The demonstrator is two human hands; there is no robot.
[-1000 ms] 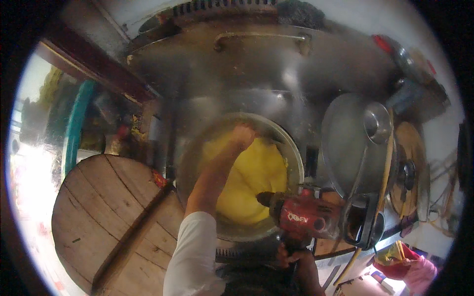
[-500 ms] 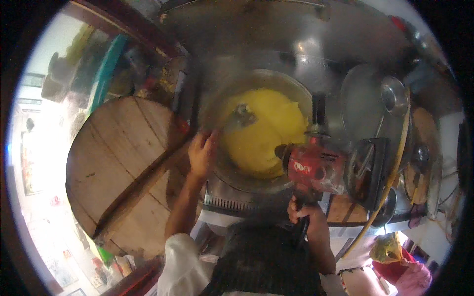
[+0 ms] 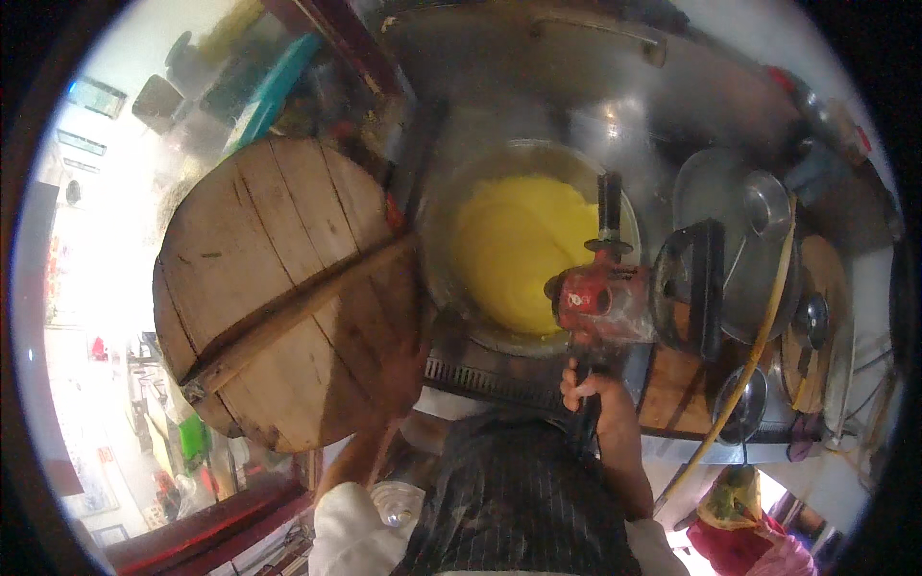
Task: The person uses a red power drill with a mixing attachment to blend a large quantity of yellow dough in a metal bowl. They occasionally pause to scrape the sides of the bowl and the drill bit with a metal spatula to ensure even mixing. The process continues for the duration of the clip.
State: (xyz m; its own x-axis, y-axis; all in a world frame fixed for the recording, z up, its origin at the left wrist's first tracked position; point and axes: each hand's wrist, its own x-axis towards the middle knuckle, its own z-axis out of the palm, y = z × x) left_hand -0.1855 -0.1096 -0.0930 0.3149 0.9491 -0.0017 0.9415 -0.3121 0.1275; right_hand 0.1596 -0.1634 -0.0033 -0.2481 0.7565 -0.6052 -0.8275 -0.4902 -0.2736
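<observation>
My right hand [image 3: 597, 392] is wrapped around the black handle of a red power tool [image 3: 607, 298], drill-like, with a second black grip sticking up and a black D-shaped frame on its right. The tool is over the right side of a large metal pot [image 3: 629, 216] holding smooth, thick yellow batter or dough [image 3: 514, 245]. Its working end is hidden. My left hand [image 3: 386, 379] is in shadow at the near right edge of a round wooden lid [image 3: 259, 230]. Its fingers do not show clearly, nor whether it touches the lid. A wooden bar crosses the lid.
A metal basin [image 3: 706, 182] with a ladle [image 3: 765, 202] stands at the right. A yellow hose [image 3: 773, 317] runs down past it, near a small metal bowl [image 3: 744, 403]. Vent slots [image 3: 480, 382] line the stove's near edge. A red bag [image 3: 735, 542] lies at the lower right.
My left hand has drawn back from the pot's rim toward me. A grey lump seen in the yellow mass no longer shows. My right hand keeps its grip. The view has shifted somewhat.
</observation>
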